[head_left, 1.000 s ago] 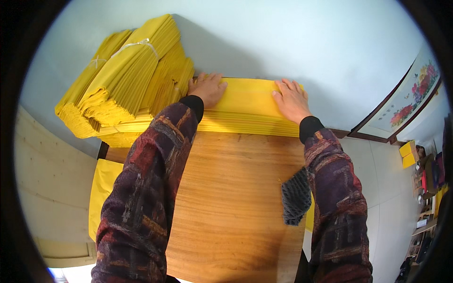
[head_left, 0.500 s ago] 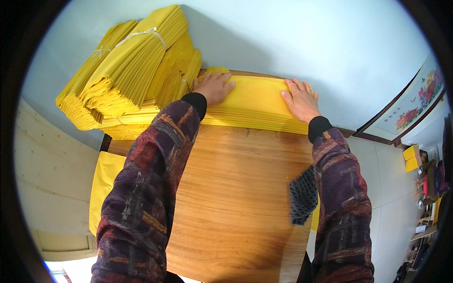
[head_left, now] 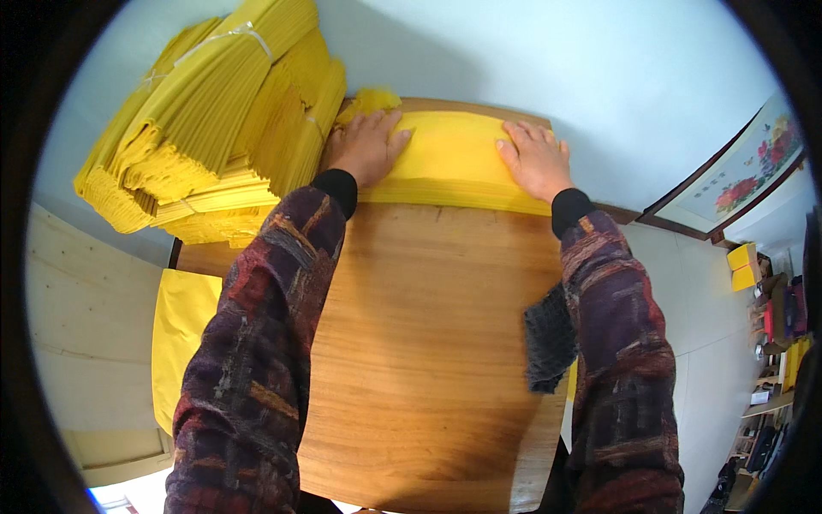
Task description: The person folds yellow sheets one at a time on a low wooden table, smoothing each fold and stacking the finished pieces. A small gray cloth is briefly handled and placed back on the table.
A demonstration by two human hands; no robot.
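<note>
A flat stack of folded yellow sheets [head_left: 449, 150] lies at the far edge of the wooden table [head_left: 428, 343]. Spread over its left end is my left hand [head_left: 366, 150], palm down, beside the tied yellow bundles. My right hand [head_left: 538, 158] rests flat on the stack's right end with its fingers stretched out. Neither hand grips anything. Tall bundles of folded yellow sheets [head_left: 223, 94], bound with white ties, are heaped at the far left, leaning toward the wall.
A dark grey knitted cloth [head_left: 550, 343] lies at the table's right edge, next to my right sleeve. Yellow sheeting [head_left: 181, 343] shows past the left edge. A pale wall [head_left: 556, 60] stands behind the table, and a framed flower picture [head_left: 736, 184] leans at the right.
The whole view has shifted slightly, so the stack and bundles appear higher. Both hands remain flat on the stack's ends.
</note>
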